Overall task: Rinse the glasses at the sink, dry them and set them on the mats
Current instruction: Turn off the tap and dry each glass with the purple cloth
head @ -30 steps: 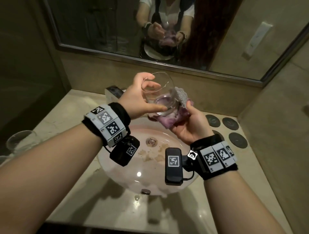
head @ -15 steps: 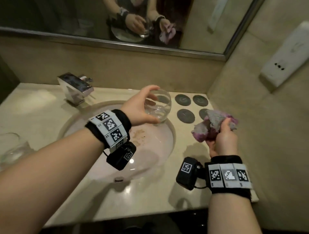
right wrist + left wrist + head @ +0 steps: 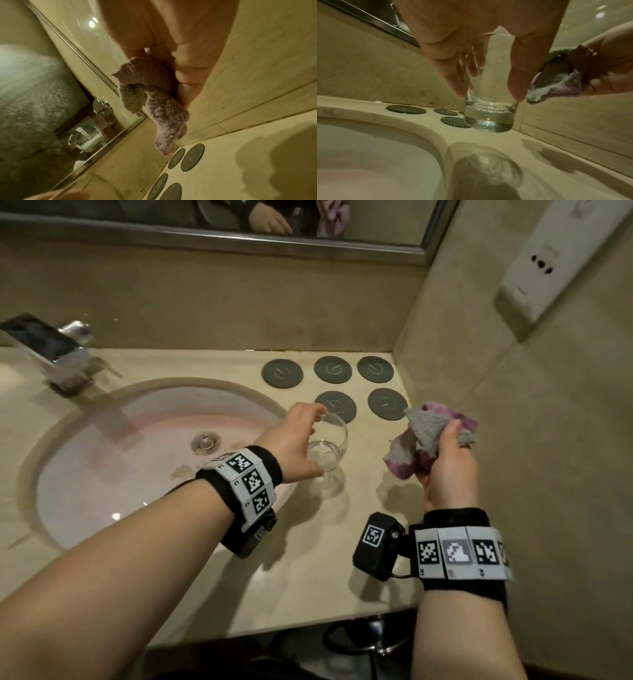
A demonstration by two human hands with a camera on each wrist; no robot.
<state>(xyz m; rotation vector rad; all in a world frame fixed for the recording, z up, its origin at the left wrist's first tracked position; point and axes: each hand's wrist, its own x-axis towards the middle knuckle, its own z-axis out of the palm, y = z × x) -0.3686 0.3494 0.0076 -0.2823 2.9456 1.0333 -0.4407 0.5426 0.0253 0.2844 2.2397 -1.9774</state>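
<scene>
My left hand (image 3: 301, 440) grips a clear glass (image 3: 328, 444) from above and holds it upright just above the counter, right of the sink (image 3: 113, 453). In the left wrist view the glass (image 3: 489, 108) hangs between thumb and fingers (image 3: 517, 81), its thick base off the surface. Several round dark mats (image 3: 335, 405) lie behind it, all bare. My right hand (image 3: 448, 460) clutches a crumpled purple-grey cloth (image 3: 428, 436) near the side wall, apart from the glass. The right wrist view shows the cloth (image 3: 154, 102) dangling over the mats (image 3: 193, 157).
A chrome faucet (image 3: 48, 350) stands at the back left of the basin. A mirror (image 3: 205, 220) runs along the back wall. The side wall (image 3: 513, 405) with a white socket plate (image 3: 561, 261) closes off the right. Beige counter (image 3: 308, 570) extends toward me.
The cloth has come away from the glass. My left hand has carried the glass from over the basin to the right and lower, toward the mats. My right hand with the cloth moved right.
</scene>
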